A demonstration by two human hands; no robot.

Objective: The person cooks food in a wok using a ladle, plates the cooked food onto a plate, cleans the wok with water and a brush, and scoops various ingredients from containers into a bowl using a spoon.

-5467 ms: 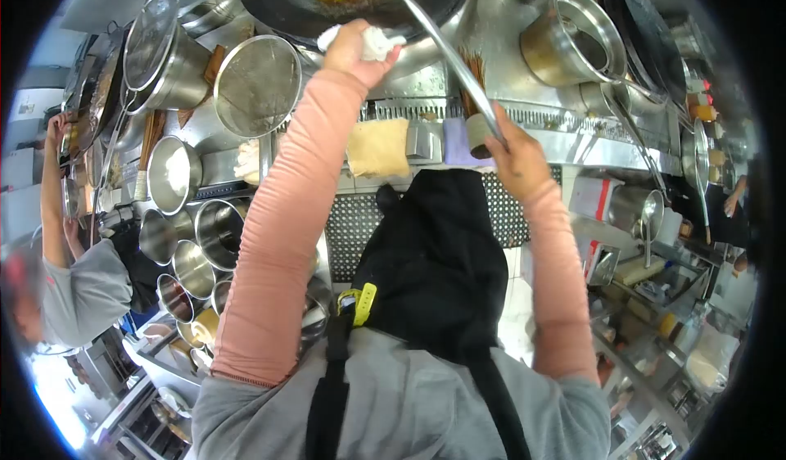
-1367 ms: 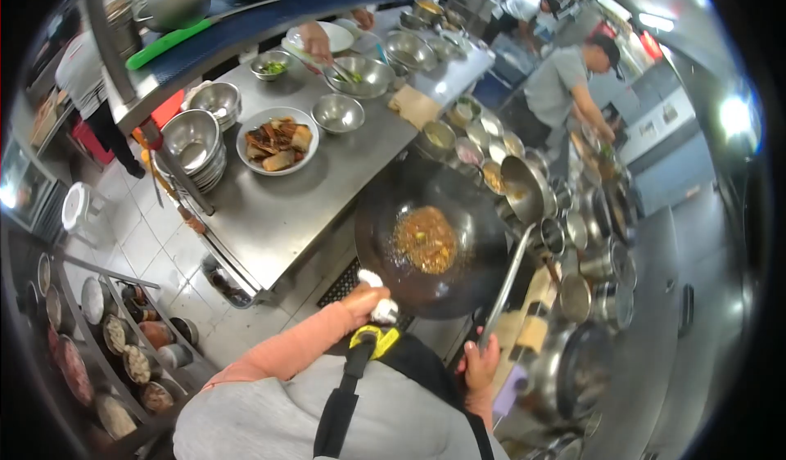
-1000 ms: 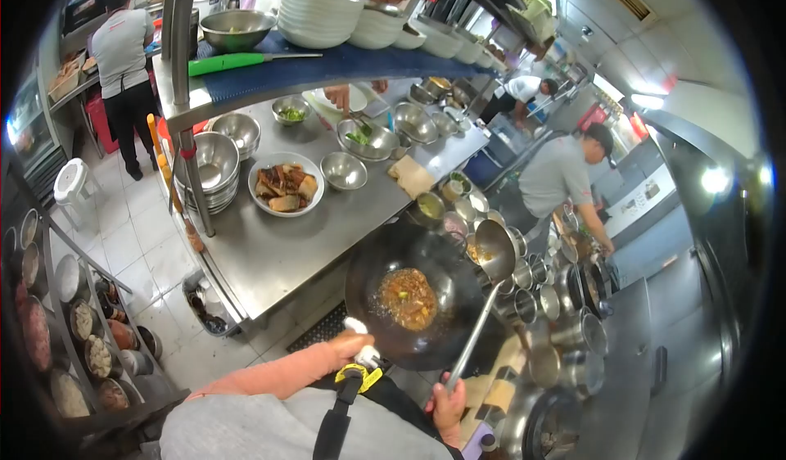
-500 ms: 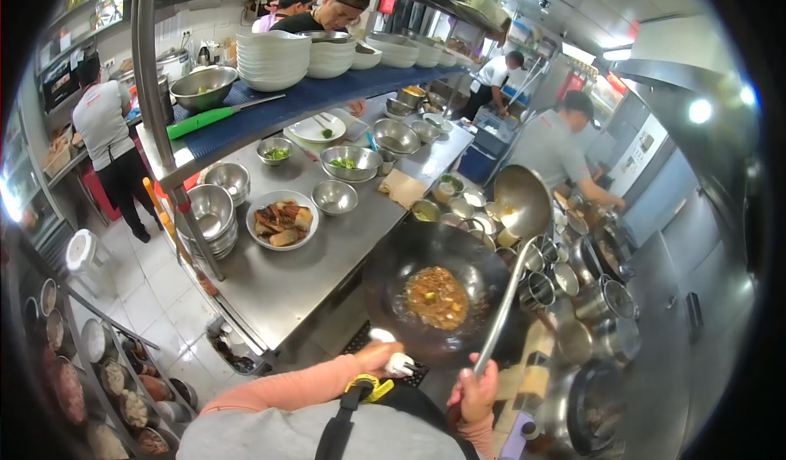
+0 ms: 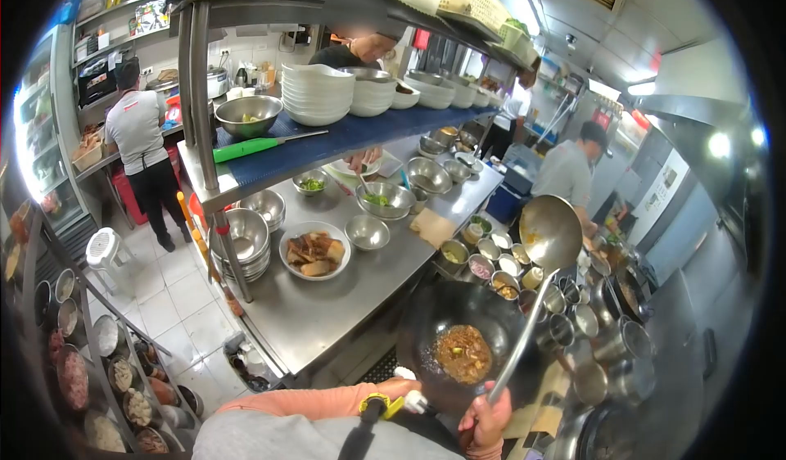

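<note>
My right hand (image 5: pixel 486 417) is closed around the long metal handle of a big ladle (image 5: pixel 550 232). The bowl of the ladle is raised above the far right side of a dark wok (image 5: pixel 426 313), with a little sauce clinging inside. Brown, chunky sauce (image 5: pixel 463 354) pools in the bottom of the wok. At the wok's near edge, my left hand (image 5: pixel 399 388) is closed on a white cloth (image 5: pixel 415 401); the part of the wok under the cloth is hidden.
A steel counter (image 5: pixel 348 296) left of the wok holds a plate of browned pieces (image 5: pixel 315 251) and several metal bowls. Seasoning pots (image 5: pixel 485 249) crowd the wok's far right. Stacked white bowls (image 5: pixel 316 94) stand on an overhead shelf. Co-workers stand at left, behind the shelf and at right.
The camera view has turned, so the scene sits further right. A co-worker's hand now reaches over the bowl of greens on the counter. My grips on ladle and cloth stay the same.
</note>
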